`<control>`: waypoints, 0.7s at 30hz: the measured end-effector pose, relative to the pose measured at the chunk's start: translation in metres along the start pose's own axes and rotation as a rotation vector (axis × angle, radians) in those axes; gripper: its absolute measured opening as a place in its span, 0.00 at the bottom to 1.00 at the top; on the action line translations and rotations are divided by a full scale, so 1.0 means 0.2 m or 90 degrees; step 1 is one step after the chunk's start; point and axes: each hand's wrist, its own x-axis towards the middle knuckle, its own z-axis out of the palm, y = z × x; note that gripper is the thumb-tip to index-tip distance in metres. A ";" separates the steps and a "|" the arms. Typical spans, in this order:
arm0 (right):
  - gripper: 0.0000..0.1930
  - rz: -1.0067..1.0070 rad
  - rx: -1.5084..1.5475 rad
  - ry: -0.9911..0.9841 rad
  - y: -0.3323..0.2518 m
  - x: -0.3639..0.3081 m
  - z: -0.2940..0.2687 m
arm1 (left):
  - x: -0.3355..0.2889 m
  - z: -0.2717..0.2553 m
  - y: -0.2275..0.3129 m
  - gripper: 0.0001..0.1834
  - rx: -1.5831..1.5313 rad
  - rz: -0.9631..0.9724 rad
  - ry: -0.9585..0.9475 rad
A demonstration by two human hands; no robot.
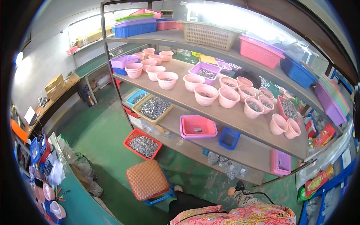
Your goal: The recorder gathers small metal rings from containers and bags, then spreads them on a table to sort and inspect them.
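Neither of my hands shows; only my patterned clothing, dark trouser leg and feet appear at the lower edge. In front of me stands a metal shelf rack (176,98). Its middle board carries several pink pots, among them a pot (205,98) with small metal parts inside and another pot (228,100) beside it. A purple basket (215,76) of metal parts sits behind them. Lower down are a tan basket (142,114) heaped with metal parts, nested pink and purple trays (214,132) and a blue bin (229,139).
A stool (147,180) with a woven brown seat stands just ahead, near a red basket (159,144) of metal parts on the floor. A green-topped table (80,195) lies at left. Blue shelving (339,176) with bags is at right. The top shelf holds a beige basket (208,35).
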 end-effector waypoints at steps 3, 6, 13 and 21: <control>0.17 0.107 0.141 0.040 -0.30 -0.11 -0.19 | -0.12 -0.12 -0.02 0.17 0.061 -0.019 -0.002; 0.17 0.115 0.232 0.078 -0.53 -0.06 -0.47 | 0.04 -0.16 0.06 0.17 0.058 -0.029 0.043; 0.17 0.032 0.394 0.182 -0.97 0.14 -1.46 | 0.21 -0.16 0.24 0.18 0.073 -0.046 0.086; 0.14 0.000 0.348 0.104 -0.74 0.53 -1.82 | 0.45 -0.07 0.68 0.17 0.034 -0.123 0.093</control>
